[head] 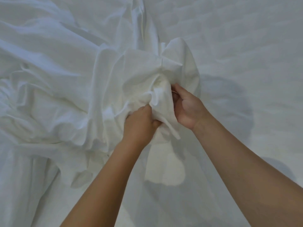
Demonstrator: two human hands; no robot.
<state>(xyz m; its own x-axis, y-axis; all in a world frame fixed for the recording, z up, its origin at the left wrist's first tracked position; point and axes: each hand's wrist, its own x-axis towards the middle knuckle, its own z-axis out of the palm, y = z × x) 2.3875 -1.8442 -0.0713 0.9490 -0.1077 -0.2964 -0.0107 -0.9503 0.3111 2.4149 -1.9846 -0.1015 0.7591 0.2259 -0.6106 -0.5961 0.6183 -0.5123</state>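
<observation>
Left hand (141, 123): back facing up, fingers curled, gripping a bunched white sheet (160, 102).
Right hand (186, 105): just right of it, palm turned left, fingers curled round the same fold.
Forearms: bare, reaching from the near edge, converging.

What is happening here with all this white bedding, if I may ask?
A person is handling a white sheet over a bed. The left hand grips a bunched fold of it from below, and the right hand holds the same bunch from the other side, lifted off the bed. The rest of the sheet lies crumpled to the left. A narrow strip hangs between the hands.
</observation>
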